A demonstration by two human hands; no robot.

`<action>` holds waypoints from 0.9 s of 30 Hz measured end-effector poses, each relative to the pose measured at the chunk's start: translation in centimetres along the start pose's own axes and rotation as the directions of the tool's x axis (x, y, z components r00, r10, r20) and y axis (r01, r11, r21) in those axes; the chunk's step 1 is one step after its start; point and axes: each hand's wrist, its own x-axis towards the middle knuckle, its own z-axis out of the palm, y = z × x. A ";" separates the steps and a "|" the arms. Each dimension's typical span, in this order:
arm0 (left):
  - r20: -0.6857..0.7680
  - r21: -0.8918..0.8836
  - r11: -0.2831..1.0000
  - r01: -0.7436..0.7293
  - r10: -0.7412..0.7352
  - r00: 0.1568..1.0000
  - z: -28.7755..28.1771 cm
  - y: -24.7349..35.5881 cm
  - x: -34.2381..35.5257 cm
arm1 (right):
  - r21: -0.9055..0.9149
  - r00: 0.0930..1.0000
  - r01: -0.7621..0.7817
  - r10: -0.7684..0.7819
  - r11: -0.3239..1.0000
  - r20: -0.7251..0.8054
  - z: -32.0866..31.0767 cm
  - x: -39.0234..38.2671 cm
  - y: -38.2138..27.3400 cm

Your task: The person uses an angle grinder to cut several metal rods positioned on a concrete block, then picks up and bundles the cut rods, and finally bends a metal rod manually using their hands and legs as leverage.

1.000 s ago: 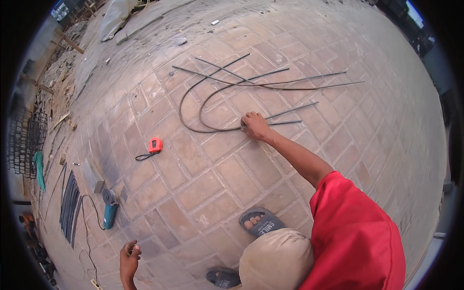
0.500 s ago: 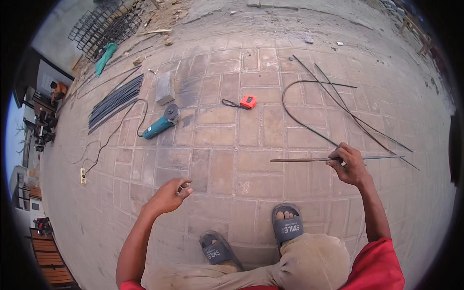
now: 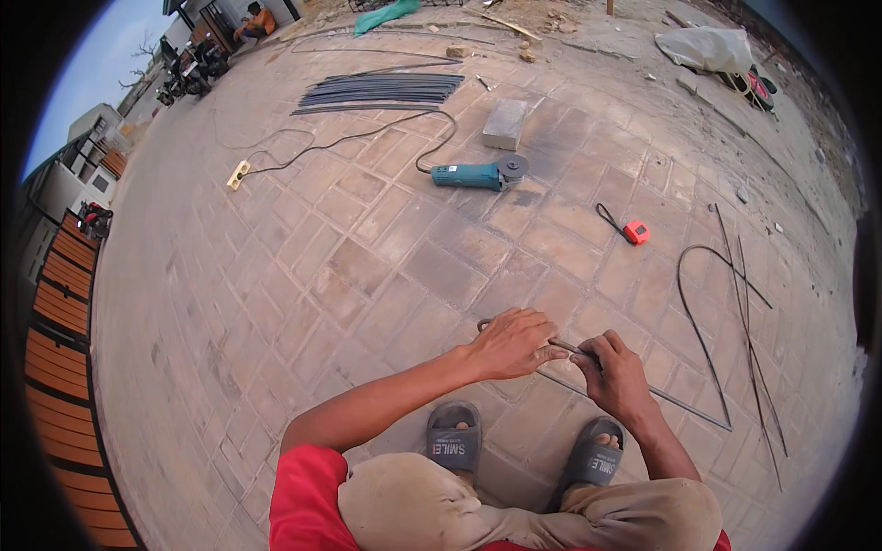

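My left hand [image 3: 516, 343] lies palm down with its fingers curled over a thin metal rod [image 3: 565, 346], whose curved end sticks out past the fingertips. Close beside it, my right hand [image 3: 611, 369] is closed on the same rod. Below the hands a straight length of rod [image 3: 689, 410] slants down to the right, low over the paving; I cannot tell whether it is part of the piece I hold. To the right, several thin rods [image 3: 746, 321] rest on the ground, one of them bent into a curve.
Ahead are a teal angle grinder [image 3: 467, 175], its cord leading to a socket block [image 3: 238, 175], a grey concrete block [image 3: 505, 124] and a red tape measure [image 3: 636, 232]. A stack of dark rods [image 3: 377, 92] lies farther back. A person [image 3: 254, 20] sits at far left.
My left hand has moved in from the left and closed on the rod next to my right hand. The rod has come nearer my feet. The view has turned left.
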 end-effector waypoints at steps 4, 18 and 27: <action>-0.053 0.008 0.999 0.041 -0.040 0.998 -0.4 -2.9 -2.5 | -0.036 0.998 -0.049 0.050 0.998 0.025 1.3 0.4 -1.7; -0.009 0.033 0.999 0.024 -0.024 1.000 -1.4 -6.1 -3.9 | -0.335 0.986 0.150 -0.116 0.930 0.120 -0.9 -19.5 2.7; 0.260 -0.140 0.986 0.095 -0.056 0.964 0.7 -3.8 -3.1 | 0.924 0.746 -0.314 0.659 0.219 0.097 1.5 -21.3 2.1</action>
